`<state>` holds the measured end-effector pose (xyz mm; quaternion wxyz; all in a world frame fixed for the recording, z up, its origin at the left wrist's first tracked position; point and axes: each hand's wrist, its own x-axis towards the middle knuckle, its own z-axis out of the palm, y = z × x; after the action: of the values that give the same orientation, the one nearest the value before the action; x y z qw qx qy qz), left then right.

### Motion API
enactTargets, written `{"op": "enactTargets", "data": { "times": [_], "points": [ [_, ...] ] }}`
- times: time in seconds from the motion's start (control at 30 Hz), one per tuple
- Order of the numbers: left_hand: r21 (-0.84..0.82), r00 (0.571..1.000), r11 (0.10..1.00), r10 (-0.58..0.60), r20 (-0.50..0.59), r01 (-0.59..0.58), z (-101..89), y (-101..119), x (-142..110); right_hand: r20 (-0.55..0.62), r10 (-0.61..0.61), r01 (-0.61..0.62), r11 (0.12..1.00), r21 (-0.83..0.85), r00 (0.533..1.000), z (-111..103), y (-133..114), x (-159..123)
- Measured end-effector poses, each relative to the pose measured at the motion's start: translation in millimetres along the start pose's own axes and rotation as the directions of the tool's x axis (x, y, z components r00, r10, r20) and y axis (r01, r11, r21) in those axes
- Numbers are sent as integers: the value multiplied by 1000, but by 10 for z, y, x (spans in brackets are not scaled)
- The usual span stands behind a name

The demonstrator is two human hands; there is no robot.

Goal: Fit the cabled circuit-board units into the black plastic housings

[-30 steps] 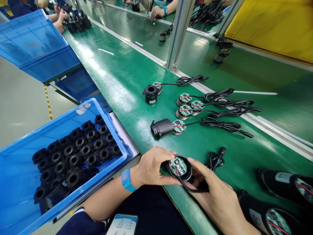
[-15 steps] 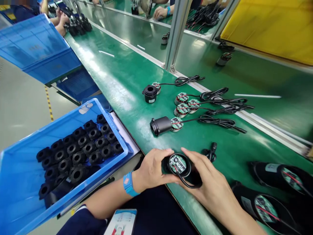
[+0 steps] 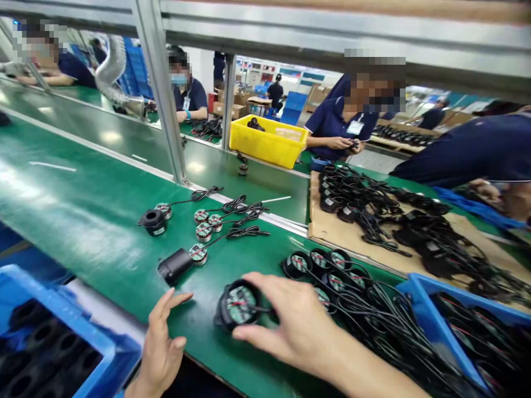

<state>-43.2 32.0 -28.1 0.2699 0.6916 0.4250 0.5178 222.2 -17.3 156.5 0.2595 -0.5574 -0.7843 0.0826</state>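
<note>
The black round housing [image 3: 237, 305], its green circuit board facing up, now lies on the green worktop [image 3: 95, 221] under the right hand [image 3: 290, 326] alone, whose grip pinches its rim between thumb and forefinger. The left hand [image 3: 160, 345], which a second ago cupped the housing from the other side, has let go and hovers just left of it with fingers spread and nothing in them. That suggests the two-handed fitting on this unit is over and it is being set down or slid aside. Just right of the housing lies a cluster of finished housings with trailing black cables [image 3: 332, 271]; beyond it a capped black housing on its side [image 3: 174, 266] and loose coil boards with leads [image 3: 207, 221]. Left of the housing, a blue bin of black shells [image 3: 50, 348]. The view has also lifted, and co-workers show across the line.
</note>
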Motion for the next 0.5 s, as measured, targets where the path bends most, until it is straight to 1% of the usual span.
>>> {"op": "enactTargets", "data": {
  "times": [0.03, 0.07, 0.1, 0.13, 0.17, 0.2, 0.23, 0.27, 0.3, 0.4, 0.43, 0.5],
  "points": [
    [54, 999, 998, 29, 31, -31, -6, -19, -5, -74, 6, -11, 998, -67, 997, -301, 33, -53],
    [108, 996, 992, 64, 63, -71, -11, -30, -8, -127, 11, -34, 984, -178, 992, -604, 103, -112],
    [152, 992, 983, 93, 83, -105, -12, -34, -10, -178, 8, -62, 951, -304, 984, -892, 216, -171],
    [182, 991, 976, 110, 80, -123, -9, -32, -7, -210, 10, -100, 902, -420, 978, -1148, 374, -226],
    [205, 990, 970, 120, 73, -133, 0, -26, -2, -239, 52, -173, 838, -518, 970, -1360, 573, -275],
    [225, 990, 964, 128, 66, -140, 12, -17, 6, -284, 115, -267, 766, -585, 952, -1521, 805, -317],
    [242, 989, 959, 139, 58, -149, 28, -7, 15, -293, 189, -338, 698, -631, 937, -1630, 1061, -354],
    [257, 987, 953, 150, 51, -158, 45, 1, 24, -298, 286, -413, 646, -642, 911, -1689, 1327, -387],
    [271, 986, 948, 160, 46, -167, 61, 7, 32, -285, 329, -434, 630, -644, 900, -1706, 1593, -416],
    [309, 981, 931, 191, 39, -193, 89, 1, 40, -282, 387, -474, 618, -627, 878, -1603, 2292, -485],
    [322, 978, 924, 205, 40, -207, 90, -6, 39, -293, 396, -489, 621, -613, 870, -1550, 2474, -501],
    [354, 971, 905, 235, 46, -236, 79, -8, 41, -338, 397, -521, 629, -577, 853, -1456, 2756, -521]
  ]
}}
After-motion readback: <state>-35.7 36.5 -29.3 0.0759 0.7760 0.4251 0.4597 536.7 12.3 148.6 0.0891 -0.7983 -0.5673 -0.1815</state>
